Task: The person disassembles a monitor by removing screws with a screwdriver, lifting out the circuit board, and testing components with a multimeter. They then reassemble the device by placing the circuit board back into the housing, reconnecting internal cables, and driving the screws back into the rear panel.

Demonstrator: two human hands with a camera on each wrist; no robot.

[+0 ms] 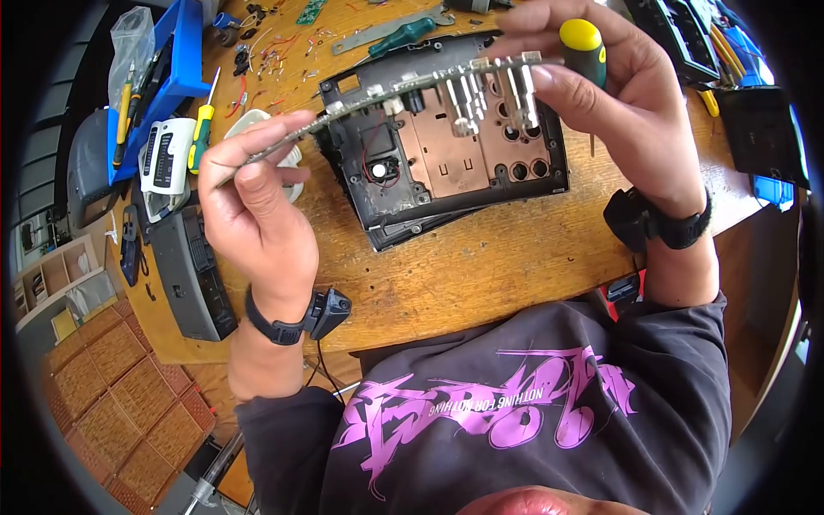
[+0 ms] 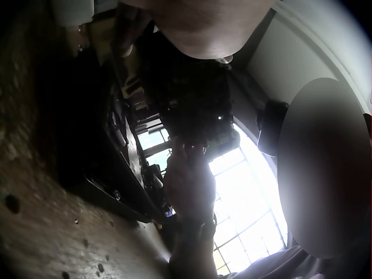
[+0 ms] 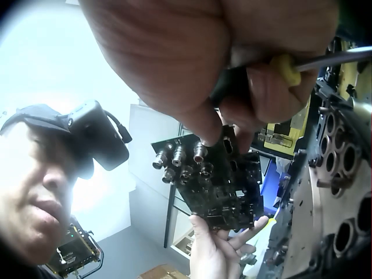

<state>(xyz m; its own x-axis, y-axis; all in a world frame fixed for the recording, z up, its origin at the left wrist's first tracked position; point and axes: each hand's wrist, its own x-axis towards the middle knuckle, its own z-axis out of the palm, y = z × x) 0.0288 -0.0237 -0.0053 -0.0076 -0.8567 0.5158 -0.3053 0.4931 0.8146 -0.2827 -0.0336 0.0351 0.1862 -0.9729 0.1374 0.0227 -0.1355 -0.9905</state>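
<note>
A green circuit board [image 1: 369, 101] is held up edge-on over the bench by both hands. My left hand [image 1: 262, 206] pinches its left end between thumb and fingers. At the other end my right hand [image 1: 639, 112] grips the board and also keeps a screwdriver [image 1: 584, 53] with a yellow and green handle in its fingers, shaft downward. Several metal round connectors [image 3: 179, 153] stand out from the board's face in the right wrist view. Beneath the board lies an open black housing [image 1: 390, 206] with a copper-coloured panel [image 1: 442, 163] and round holes. The left wrist view is dark.
The wooden bench [image 1: 481, 257] carries wire scraps and small parts at the back, beside a green-handled tool [image 1: 403, 37]. At left are a blue bin [image 1: 176, 60], a white device [image 1: 167, 154], another screwdriver [image 1: 202, 133] and a black case [image 1: 193, 275].
</note>
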